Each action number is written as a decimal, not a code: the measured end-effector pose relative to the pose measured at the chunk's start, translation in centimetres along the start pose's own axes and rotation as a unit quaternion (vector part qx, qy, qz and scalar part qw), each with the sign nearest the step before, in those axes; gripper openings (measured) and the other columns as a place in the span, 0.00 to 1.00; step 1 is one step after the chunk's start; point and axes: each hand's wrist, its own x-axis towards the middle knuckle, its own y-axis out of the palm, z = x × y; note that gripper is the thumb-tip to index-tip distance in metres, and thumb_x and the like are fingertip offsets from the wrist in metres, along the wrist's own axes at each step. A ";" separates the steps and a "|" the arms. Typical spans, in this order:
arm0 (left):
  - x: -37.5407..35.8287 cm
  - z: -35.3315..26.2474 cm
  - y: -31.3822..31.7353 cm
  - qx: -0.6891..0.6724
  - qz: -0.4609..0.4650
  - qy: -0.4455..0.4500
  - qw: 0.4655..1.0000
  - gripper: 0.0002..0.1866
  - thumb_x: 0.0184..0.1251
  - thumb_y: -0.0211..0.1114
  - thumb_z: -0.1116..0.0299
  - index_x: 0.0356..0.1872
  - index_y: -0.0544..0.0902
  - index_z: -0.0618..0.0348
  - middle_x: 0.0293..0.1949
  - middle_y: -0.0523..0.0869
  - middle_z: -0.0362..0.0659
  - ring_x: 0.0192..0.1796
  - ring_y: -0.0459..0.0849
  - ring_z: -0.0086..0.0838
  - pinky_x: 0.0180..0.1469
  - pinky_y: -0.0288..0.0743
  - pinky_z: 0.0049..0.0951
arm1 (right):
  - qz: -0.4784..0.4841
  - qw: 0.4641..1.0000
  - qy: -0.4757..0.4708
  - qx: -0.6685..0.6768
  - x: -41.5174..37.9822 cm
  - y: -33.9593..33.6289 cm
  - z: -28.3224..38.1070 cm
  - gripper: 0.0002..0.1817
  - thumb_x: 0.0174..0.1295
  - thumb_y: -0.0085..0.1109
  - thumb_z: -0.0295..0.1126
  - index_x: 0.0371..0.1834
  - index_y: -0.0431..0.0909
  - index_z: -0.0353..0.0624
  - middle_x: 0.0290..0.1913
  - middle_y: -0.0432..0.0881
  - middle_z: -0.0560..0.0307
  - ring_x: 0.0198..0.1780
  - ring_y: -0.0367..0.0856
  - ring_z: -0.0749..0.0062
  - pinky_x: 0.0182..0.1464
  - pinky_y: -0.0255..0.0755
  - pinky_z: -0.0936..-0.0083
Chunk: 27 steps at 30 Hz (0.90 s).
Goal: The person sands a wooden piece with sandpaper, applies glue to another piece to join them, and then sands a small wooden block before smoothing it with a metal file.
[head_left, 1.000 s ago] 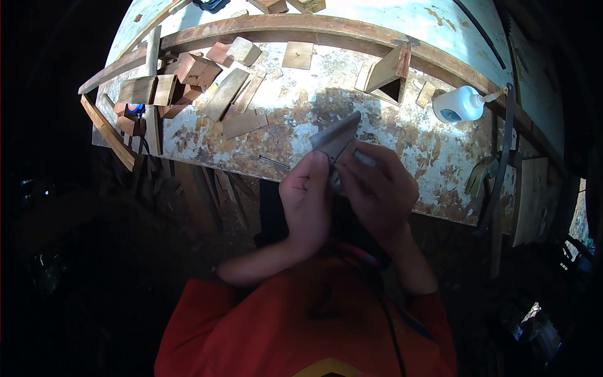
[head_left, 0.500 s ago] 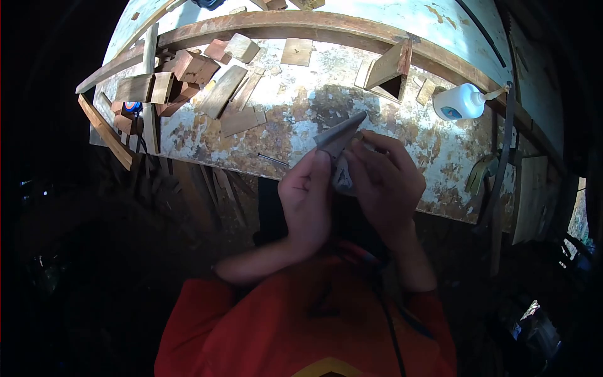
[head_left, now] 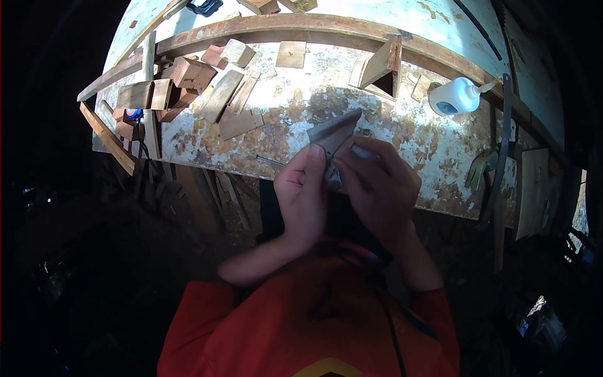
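In front of my body, just above the near edge of the workbench, I hold a small greyish wooden piece (head_left: 335,130) with an angled, pointed shape. My left hand (head_left: 303,191) is closed around its lower left end, thumb lying on top. The bent fingers of my right hand (head_left: 383,182) are closed at the piece's right side, with fingertips against it. Whether anything else is between those fingertips is hidden. A long thin metal nail or screw (head_left: 271,161) lies on the bench left of my left hand.
Wood blocks (head_left: 193,73) and offcuts crowd the left of the worn workbench (head_left: 286,125). A long wooden rail (head_left: 295,23) crosses behind. A joined wooden corner piece (head_left: 384,66), a white glue bottle (head_left: 453,97) and a long saw-like blade (head_left: 504,138) are to the right.
My right fingertips have shifted lower along the wooden piece. The piece has turned slightly, so more of its broad face shows. My left hand keeps its hold, and the whole view has shifted a little.
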 end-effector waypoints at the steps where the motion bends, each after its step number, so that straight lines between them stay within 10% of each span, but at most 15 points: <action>1: 0.0 0.1 0.5 0.004 -0.019 0.024 1.000 0.15 0.89 0.57 0.62 0.48 0.84 0.64 0.40 0.86 0.37 0.39 0.81 0.15 0.42 0.73 0.19 | 0.015 0.999 -0.027 -0.015 -0.3 -0.2 0.7 0.11 0.54 0.83 0.24 0.40 0.93 0.41 0.50 0.91 0.55 0.28 0.87 0.73 0.31 0.81 0.75; 19: -0.3 -0.1 0.2 0.093 -0.034 0.065 0.993 0.17 0.91 0.54 0.63 0.49 0.87 0.64 0.27 0.74 0.24 0.28 0.62 0.05 0.28 0.51 0.16 | -0.039 0.997 0.045 0.054 0.5 1.0 -1.0 0.10 0.55 0.81 0.27 0.40 0.92 0.45 0.46 0.91 0.59 0.32 0.90 0.68 0.33 0.83 0.71; 27: -0.8 -0.4 0.3 0.076 -0.019 0.073 0.994 0.14 0.89 0.59 0.61 0.49 0.85 0.62 0.34 0.81 0.30 0.33 0.70 0.09 0.34 0.60 0.16 | -0.028 0.997 0.038 0.066 0.8 0.5 -0.4 0.11 0.55 0.82 0.23 0.41 0.93 0.40 0.50 0.91 0.53 0.32 0.90 0.75 0.31 0.81 0.77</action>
